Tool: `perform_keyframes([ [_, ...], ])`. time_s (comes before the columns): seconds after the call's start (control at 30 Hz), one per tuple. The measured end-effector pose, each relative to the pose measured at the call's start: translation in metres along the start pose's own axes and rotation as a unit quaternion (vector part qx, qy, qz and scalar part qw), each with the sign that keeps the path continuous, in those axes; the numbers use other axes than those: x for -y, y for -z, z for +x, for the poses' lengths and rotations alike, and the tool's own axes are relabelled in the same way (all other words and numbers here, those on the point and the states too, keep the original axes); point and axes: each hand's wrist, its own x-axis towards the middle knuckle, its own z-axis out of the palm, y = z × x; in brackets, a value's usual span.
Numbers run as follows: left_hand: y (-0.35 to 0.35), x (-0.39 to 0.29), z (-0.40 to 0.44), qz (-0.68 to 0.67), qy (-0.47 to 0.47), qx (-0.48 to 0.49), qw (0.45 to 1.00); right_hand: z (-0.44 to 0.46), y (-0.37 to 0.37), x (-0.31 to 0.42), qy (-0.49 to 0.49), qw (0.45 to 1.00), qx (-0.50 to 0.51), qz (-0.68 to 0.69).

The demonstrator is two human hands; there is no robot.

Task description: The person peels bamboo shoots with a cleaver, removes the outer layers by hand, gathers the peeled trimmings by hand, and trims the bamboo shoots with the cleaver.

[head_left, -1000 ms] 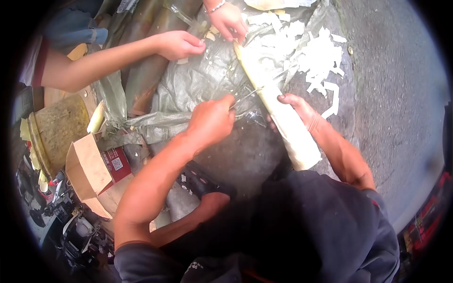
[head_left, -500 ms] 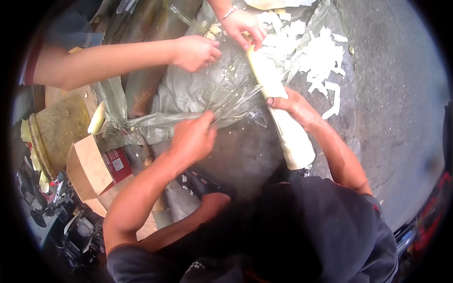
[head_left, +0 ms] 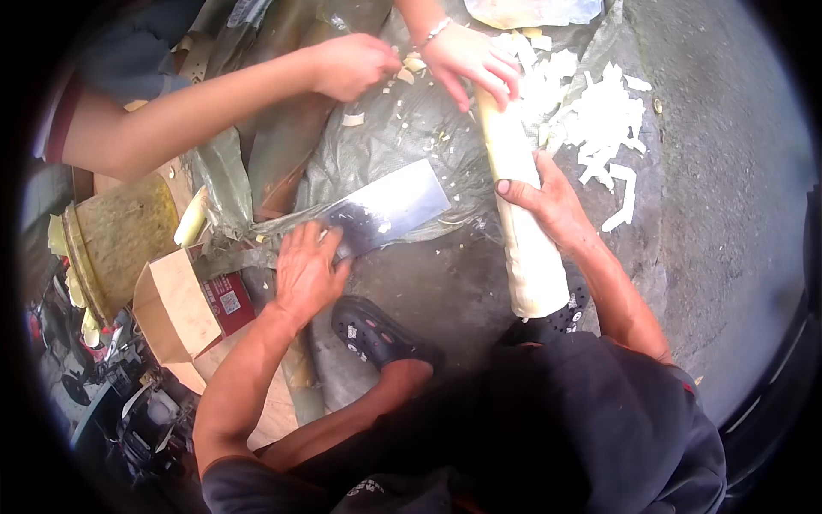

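Note:
My left hand is at the near end of a cleaver, its fingers curled over the handle, which they hide. The wide, shiny blade lies flat over the edge of the plastic sheet. My right hand grips a long, pale peeled stalk, which looks like a bamboo shoot, with the thumb across its top. The thick end points toward me. At the thin far end, another person's hand touches the stalk. That person's other hand is closed above the sheet.
White cut pieces are heaped at the upper right, with small scraps on the sheet. At left are a cardboard box, a dirty yellow bucket and another pale shoot. A dark clog stands close to me.
My left hand has moved left and down, and the cleaver blade now shows flat. The stalk has shifted slightly right. The other person's left-side hand has moved up.

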Motion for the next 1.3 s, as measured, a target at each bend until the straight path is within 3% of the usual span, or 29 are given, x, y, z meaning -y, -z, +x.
perform_keyframes([
  [0.07, 0.005, -0.015, 0.026, -0.242, 0.109, 0.0, 0.964, 0.003, -0.005, 0.001, -0.002, 0.999, 0.027, 0.021],
  [0.17, 0.015, -0.044, 0.089, -0.514, 0.268, 0.0, 0.815, 0.004, -0.018, 0.008, 0.005, 0.998, 0.062, 0.017],
  [0.33, -0.008, -0.058, 0.146, -0.632, 0.322, 0.013, 0.705, 0.001, -0.026, 0.006, 0.007, 0.997, 0.067, 0.031],
  [0.43, -0.014, -0.073, 0.147, -0.707, 0.314, -0.051, 0.631, 0.0, -0.03, 0.012, 0.029, 0.997, 0.06, 0.04],
  [0.53, -0.011, -0.08, 0.153, -0.653, 0.318, -0.153, 0.67, 0.001, -0.035, 0.025, 0.043, 0.998, 0.052, 0.017],
  [0.63, 0.002, -0.081, 0.159, -0.571, 0.324, -0.145, 0.74, -0.001, -0.04, 0.025, 0.055, 0.998, 0.037, -0.018],
  [0.77, -0.003, -0.075, 0.157, -0.609, 0.308, -0.13, 0.719, 0.002, -0.034, 0.02, 0.09, 0.993, 0.042, -0.059],
  [0.97, -0.01, -0.088, 0.153, -0.591, 0.3, -0.144, 0.734, -0.011, -0.03, 0.021, 0.036, 0.997, 0.073, -0.003],
  [1.3, -0.016, -0.093, 0.156, -0.605, 0.299, -0.186, 0.714, -0.014, -0.031, 0.016, 0.063, 0.996, 0.055, -0.011],
])
